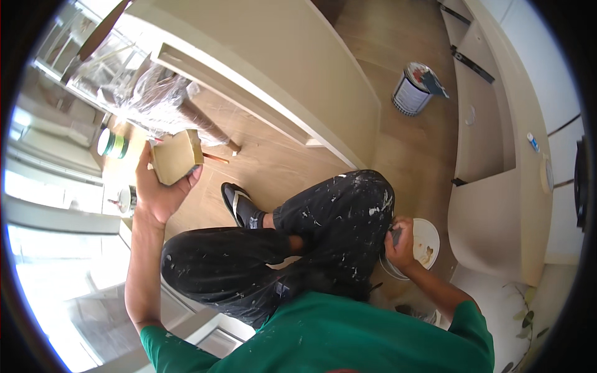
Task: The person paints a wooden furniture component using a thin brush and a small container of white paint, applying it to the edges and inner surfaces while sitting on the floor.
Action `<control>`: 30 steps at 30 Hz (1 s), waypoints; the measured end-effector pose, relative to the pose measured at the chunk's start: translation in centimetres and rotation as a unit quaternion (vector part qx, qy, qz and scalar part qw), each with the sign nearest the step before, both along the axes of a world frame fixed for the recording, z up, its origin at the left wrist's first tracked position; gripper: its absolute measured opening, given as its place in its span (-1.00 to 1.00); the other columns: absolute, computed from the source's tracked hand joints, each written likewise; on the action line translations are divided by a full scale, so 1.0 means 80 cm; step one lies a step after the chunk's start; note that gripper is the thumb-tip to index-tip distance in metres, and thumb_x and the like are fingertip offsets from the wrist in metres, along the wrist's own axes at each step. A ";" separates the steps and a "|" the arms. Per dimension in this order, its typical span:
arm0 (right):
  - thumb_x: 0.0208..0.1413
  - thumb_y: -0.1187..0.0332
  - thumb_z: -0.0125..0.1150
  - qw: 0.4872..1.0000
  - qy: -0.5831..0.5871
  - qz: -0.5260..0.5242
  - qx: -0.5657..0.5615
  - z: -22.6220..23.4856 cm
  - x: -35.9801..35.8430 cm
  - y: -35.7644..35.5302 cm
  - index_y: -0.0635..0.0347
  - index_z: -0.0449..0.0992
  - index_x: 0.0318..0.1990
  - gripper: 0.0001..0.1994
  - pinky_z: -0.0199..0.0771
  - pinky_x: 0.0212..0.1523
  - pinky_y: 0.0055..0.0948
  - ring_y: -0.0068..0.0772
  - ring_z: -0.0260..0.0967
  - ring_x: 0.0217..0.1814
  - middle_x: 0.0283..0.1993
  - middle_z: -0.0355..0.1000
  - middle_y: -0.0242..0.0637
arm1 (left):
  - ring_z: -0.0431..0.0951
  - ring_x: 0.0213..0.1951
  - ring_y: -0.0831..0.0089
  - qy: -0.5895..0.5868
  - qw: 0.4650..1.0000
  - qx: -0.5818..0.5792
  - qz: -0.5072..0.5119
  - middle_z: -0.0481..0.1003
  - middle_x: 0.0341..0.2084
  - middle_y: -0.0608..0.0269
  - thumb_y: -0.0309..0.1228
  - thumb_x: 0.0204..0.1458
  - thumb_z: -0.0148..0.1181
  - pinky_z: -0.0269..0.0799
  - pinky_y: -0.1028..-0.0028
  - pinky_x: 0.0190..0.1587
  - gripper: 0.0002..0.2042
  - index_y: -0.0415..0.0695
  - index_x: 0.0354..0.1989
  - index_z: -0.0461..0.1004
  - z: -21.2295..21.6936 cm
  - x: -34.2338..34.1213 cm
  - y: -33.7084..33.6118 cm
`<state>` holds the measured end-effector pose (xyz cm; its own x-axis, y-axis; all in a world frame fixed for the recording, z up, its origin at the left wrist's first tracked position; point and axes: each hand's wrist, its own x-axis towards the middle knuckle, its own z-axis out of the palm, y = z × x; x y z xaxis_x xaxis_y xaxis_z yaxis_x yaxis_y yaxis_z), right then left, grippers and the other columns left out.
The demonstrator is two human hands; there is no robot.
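Raised at the left, my left hand (157,193) is closed around a pale yellow block (175,156), thumb and fingers on its sides. Its lower edge looks greyish, and its exact kind does not show. On the other side, my right hand (403,244) is closed beside my knee, over the edge of a white bucket (429,233). Something dark grey shows at its fingers, too hidden to name. Brownish smears mark the inside of the bucket.
A beige panel (267,68) stands ahead. An open paint can (411,93) with a stained top is on the wood floor beyond it. Plastic-wrapped furniture (161,102) and a green-banded tub (112,143) are at left. A cabinet (491,217) with open compartments lines the right.
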<state>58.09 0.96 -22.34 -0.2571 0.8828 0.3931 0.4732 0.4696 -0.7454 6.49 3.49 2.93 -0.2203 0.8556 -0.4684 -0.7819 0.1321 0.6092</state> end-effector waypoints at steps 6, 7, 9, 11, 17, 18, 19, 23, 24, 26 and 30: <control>-0.01 0.54 0.22 0.999 -0.026 -0.024 0.026 -0.010 0.008 -0.009 0.25 0.29 -0.06 -0.66 0.33 0.04 -0.09 0.07 0.29 -0.04 -0.06 0.29 0.05 | 0.49 0.17 0.03 -0.038 0.995 -0.024 -0.084 0.49 0.15 0.01 0.21 0.34 -0.16 0.42 -0.01 0.19 -0.33 -0.16 0.28 0.36 -0.035 0.009 0.031; -0.01 0.51 0.24 0.999 -0.028 -0.023 0.034 -0.011 0.008 -0.009 0.25 0.30 -0.06 -0.65 0.33 0.03 -0.08 0.08 0.29 -0.04 -0.06 0.29 0.06 | 0.49 0.17 0.04 -0.046 0.994 -0.018 -0.096 0.49 0.15 0.01 0.22 0.34 -0.16 0.43 0.00 0.19 -0.33 -0.16 0.29 0.36 -0.040 0.011 0.036; -0.01 0.47 0.25 0.998 -0.037 -0.017 0.050 -0.010 0.010 -0.008 0.25 0.31 -0.04 -0.63 0.33 0.04 -0.06 0.08 0.29 -0.03 -0.06 0.29 0.05 | 0.50 0.17 0.06 -0.069 0.991 -0.008 -0.115 0.49 0.16 0.03 0.22 0.34 -0.17 0.43 0.01 0.18 -0.32 -0.15 0.29 0.37 -0.055 0.017 0.039; -0.01 0.43 0.27 0.995 -0.054 -0.026 0.079 -0.006 0.008 -0.009 0.24 0.32 -0.01 -0.61 0.33 0.04 -0.05 0.06 0.29 -0.02 -0.05 0.30 0.04 | 0.50 0.17 0.08 -0.081 0.987 0.000 -0.136 0.49 0.17 0.04 0.23 0.34 -0.16 0.44 0.02 0.18 -0.32 -0.14 0.29 0.37 -0.077 0.016 0.041; 0.03 0.27 0.37 0.965 -0.043 -0.020 0.257 0.087 -0.076 0.011 0.21 0.42 0.00 -0.58 0.38 -0.01 -0.07 -0.05 0.34 -0.07 -0.08 0.38 -0.07 | 0.51 0.16 0.01 -0.130 0.975 0.041 -0.176 0.48 0.18 0.03 0.29 0.31 -0.16 0.45 0.06 0.17 -0.26 -0.14 0.32 0.35 -0.136 0.020 0.024; 0.05 0.26 0.36 0.972 -0.023 0.029 0.234 0.111 -0.108 0.015 0.22 0.48 -0.02 -0.63 0.41 -0.05 -0.08 -0.05 0.38 -0.13 -0.13 0.43 -0.11 | 0.51 0.17 0.03 -0.142 0.975 0.033 -0.170 0.48 0.19 0.03 0.28 0.31 -0.17 0.45 0.06 0.17 -0.27 -0.14 0.32 0.35 -0.144 0.020 0.014; 0.06 0.30 0.36 0.975 -0.016 0.089 0.204 0.130 -0.139 0.022 0.23 0.53 0.01 -0.63 0.43 -0.08 -0.12 -0.07 0.42 -0.15 -0.15 0.47 -0.15 | 0.51 0.17 0.04 -0.156 0.973 0.030 -0.170 0.49 0.19 0.04 0.27 0.32 -0.17 0.46 0.05 0.16 -0.28 -0.14 0.32 0.36 -0.150 0.024 0.011; 0.16 0.50 0.34 0.983 0.012 0.170 -0.071 0.118 -0.254 0.050 0.24 0.27 0.41 -0.35 0.51 -0.08 -0.35 -0.28 0.48 -0.16 -0.21 0.49 -0.18 | 0.53 0.16 0.03 -0.191 0.961 0.006 -0.201 0.50 0.18 0.03 0.31 0.29 -0.17 0.48 0.04 0.15 -0.24 -0.15 0.31 0.37 -0.159 0.038 -0.014; 0.16 0.50 0.33 0.979 0.009 0.170 -0.108 0.105 -0.272 0.058 0.19 0.23 0.45 -0.32 0.51 -0.08 -0.37 -0.30 0.48 -0.16 -0.20 0.49 -0.20 | 0.54 0.15 0.02 -0.197 0.957 0.001 -0.215 0.50 0.18 0.02 0.32 0.29 -0.16 0.49 0.04 0.14 -0.23 -0.15 0.31 0.37 -0.160 0.042 -0.019; 0.17 0.51 0.32 0.968 0.004 0.173 -0.182 0.085 -0.299 0.073 0.09 0.16 0.52 -0.24 0.52 -0.07 -0.40 -0.34 0.47 -0.17 -0.18 0.49 -0.24 | 0.56 0.13 0.05 -0.218 0.941 -0.016 -0.259 0.51 0.18 0.02 0.35 0.27 -0.18 0.51 0.09 0.14 -0.19 -0.19 0.31 0.37 -0.161 0.048 -0.031; 0.12 0.53 0.33 0.946 0.046 0.280 -0.155 0.060 -0.339 0.095 -0.04 0.24 0.50 -0.25 0.52 -0.08 -0.44 -0.38 0.47 -0.16 -0.18 0.49 -0.33 | 0.54 0.19 0.11 -0.263 0.912 -0.058 -0.308 0.49 0.22 0.07 0.37 0.23 -0.12 0.45 0.10 0.24 -0.18 -0.15 0.33 0.37 -0.171 0.049 -0.049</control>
